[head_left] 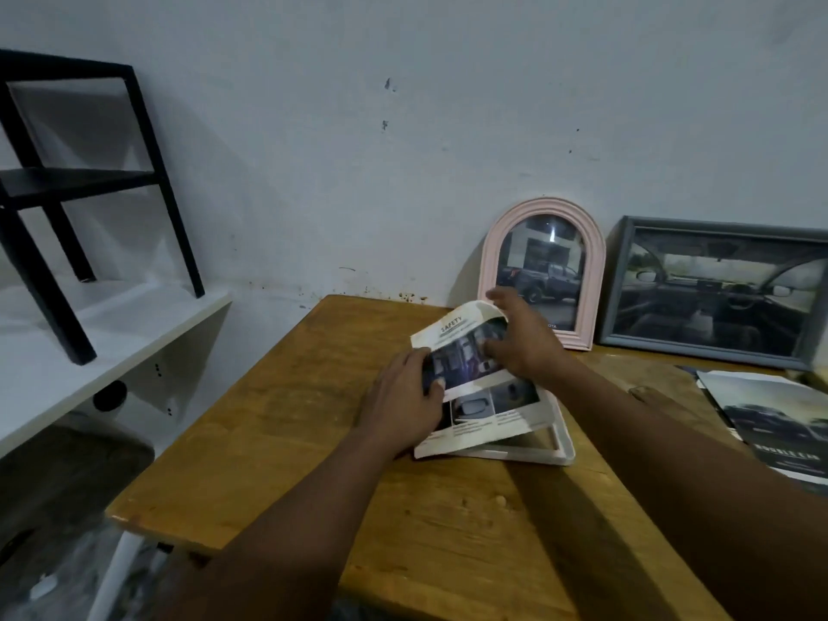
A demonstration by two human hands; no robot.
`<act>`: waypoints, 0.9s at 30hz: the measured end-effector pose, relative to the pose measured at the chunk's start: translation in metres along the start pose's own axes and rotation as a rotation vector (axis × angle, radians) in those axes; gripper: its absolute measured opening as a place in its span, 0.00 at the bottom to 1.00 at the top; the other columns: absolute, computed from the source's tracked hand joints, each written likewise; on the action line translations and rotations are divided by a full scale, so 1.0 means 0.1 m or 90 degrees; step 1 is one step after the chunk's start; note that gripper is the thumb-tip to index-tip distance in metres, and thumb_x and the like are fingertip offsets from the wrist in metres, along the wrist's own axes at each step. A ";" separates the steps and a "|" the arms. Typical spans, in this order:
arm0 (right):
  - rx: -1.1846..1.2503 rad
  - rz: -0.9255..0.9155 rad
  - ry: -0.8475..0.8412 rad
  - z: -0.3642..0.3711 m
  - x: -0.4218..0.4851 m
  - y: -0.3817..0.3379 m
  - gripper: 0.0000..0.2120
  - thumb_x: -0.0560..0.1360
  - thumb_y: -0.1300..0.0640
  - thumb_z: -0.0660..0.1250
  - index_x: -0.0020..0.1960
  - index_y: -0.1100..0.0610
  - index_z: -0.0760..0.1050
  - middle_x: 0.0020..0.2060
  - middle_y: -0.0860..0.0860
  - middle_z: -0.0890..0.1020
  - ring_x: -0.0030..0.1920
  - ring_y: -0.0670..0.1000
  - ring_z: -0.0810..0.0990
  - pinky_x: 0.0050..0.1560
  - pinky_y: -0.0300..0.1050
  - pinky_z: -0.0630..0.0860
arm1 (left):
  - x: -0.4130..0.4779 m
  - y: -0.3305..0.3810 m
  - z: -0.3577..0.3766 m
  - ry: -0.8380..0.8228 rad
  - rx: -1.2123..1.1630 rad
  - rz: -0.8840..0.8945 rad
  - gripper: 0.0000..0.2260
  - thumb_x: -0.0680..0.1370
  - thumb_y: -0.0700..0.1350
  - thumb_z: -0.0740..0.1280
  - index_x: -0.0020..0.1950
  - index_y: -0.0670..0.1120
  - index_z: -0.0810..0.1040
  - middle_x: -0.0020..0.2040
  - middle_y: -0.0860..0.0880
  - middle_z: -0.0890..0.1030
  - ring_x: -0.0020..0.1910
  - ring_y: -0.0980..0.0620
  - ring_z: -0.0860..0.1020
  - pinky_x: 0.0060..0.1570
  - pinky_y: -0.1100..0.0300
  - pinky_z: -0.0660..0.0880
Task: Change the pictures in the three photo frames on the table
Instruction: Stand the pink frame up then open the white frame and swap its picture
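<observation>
The left hand (403, 398) grips the left edge of the printed sheet (488, 403), thumb on top and fingers curled beneath. The right hand (524, 336) has its fingers curled over the sheet's upper part, bending the "SAFETY" heading end up and over. Neither hand holds anything else.

The sheet looks like thin glossy paper: light, limp, quick to crease and likely slick under the fingers. It is best handled by its margins with a flat, gentle pinch rather than by the printed middle. It lies partly over the white frame (565, 448), which is flat on the counter (313, 441) just beneath the hands. That frame looks rigid and light. Through the corner that shows the wood seems visible, so it may have no picture in it, though most of it is covered and I cannot be sure. It should be held by its outer rails.

Behind the hands, the pink arched frame (490, 262) leans on the wall and holds a picture of a dark pickup. Just beside it the grey frame (616, 284) holds a car-interior view. Both are glazed or glossy, so they are best lifted by the sides.

At the counter's right end lies a loose stack of brochures (770, 423) — probably the spare pictures.
</observation>
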State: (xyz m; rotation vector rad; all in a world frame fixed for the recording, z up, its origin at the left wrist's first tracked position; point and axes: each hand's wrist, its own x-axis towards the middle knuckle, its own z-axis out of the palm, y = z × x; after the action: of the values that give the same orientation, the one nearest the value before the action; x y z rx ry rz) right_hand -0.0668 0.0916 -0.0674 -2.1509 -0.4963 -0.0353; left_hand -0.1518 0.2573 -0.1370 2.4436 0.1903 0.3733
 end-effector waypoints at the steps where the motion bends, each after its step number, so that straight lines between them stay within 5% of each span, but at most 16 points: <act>1: -0.022 0.016 0.012 -0.12 -0.02 0.12 0.32 0.74 0.67 0.71 0.73 0.51 0.63 0.64 0.54 0.75 0.57 0.52 0.79 0.38 0.40 0.81 | 0.03 0.08 0.07 -0.015 0.002 0.011 0.24 0.82 0.53 0.64 0.77 0.53 0.66 0.73 0.52 0.71 0.69 0.49 0.71 0.65 0.45 0.75; 6: -0.151 0.090 0.065 -0.18 -0.10 0.62 0.33 0.71 0.64 0.75 0.71 0.51 0.66 0.67 0.55 0.74 0.63 0.56 0.76 0.57 0.53 0.79 | 0.06 0.27 0.32 -0.072 0.017 0.021 0.19 0.82 0.48 0.67 0.73 0.50 0.71 0.70 0.51 0.74 0.67 0.51 0.72 0.61 0.57 0.73; 9: -0.253 0.100 0.072 0.05 -0.14 0.75 0.27 0.74 0.59 0.72 0.70 0.49 0.68 0.70 0.52 0.71 0.68 0.57 0.68 0.67 0.57 0.68 | 0.07 0.26 0.32 -0.061 0.011 -0.003 0.19 0.82 0.45 0.66 0.73 0.50 0.71 0.70 0.50 0.74 0.66 0.51 0.73 0.55 0.62 0.70; 15: -0.341 0.059 0.048 0.30 -0.09 0.69 0.18 0.76 0.54 0.70 0.65 0.51 0.74 0.66 0.53 0.76 0.73 0.58 0.65 0.71 0.60 0.59 | 0.15 0.25 0.28 -0.061 0.000 -0.023 0.21 0.84 0.44 0.64 0.77 0.51 0.68 0.73 0.49 0.73 0.69 0.49 0.72 0.54 0.63 0.70; 20: -0.229 0.045 -0.068 0.21 -0.06 0.72 0.19 0.79 0.55 0.67 0.68 0.50 0.70 0.64 0.53 0.78 0.63 0.55 0.76 0.68 0.62 0.69 | 0.15 0.27 0.35 -0.091 0.069 -0.011 0.27 0.81 0.48 0.65 0.79 0.54 0.63 0.80 0.52 0.64 0.76 0.46 0.62 0.72 0.46 0.67; 23: -0.183 0.044 0.049 0.01 -0.11 0.80 0.18 0.78 0.52 0.67 0.68 0.48 0.70 0.64 0.52 0.78 0.63 0.54 0.76 0.65 0.61 0.73 | 0.12 0.27 0.40 -0.089 0.060 -0.033 0.26 0.82 0.48 0.64 0.80 0.56 0.62 0.80 0.54 0.63 0.75 0.47 0.62 0.73 0.43 0.66; 27: -0.369 0.169 0.117 -0.52 -0.26 1.06 0.25 0.77 0.44 0.66 0.71 0.49 0.66 0.70 0.54 0.70 0.71 0.59 0.67 0.70 0.63 0.63 | 0.11 0.32 0.42 -0.068 0.023 -0.021 0.23 0.82 0.44 0.65 0.77 0.54 0.67 0.76 0.53 0.69 0.73 0.48 0.64 0.71 0.46 0.69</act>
State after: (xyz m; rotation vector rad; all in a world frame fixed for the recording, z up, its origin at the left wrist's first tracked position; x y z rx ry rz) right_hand -0.0436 -0.0130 -0.1243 -2.7298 -0.0882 -0.2522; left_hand -0.1269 0.2107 -0.1457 2.4845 0.1933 0.2267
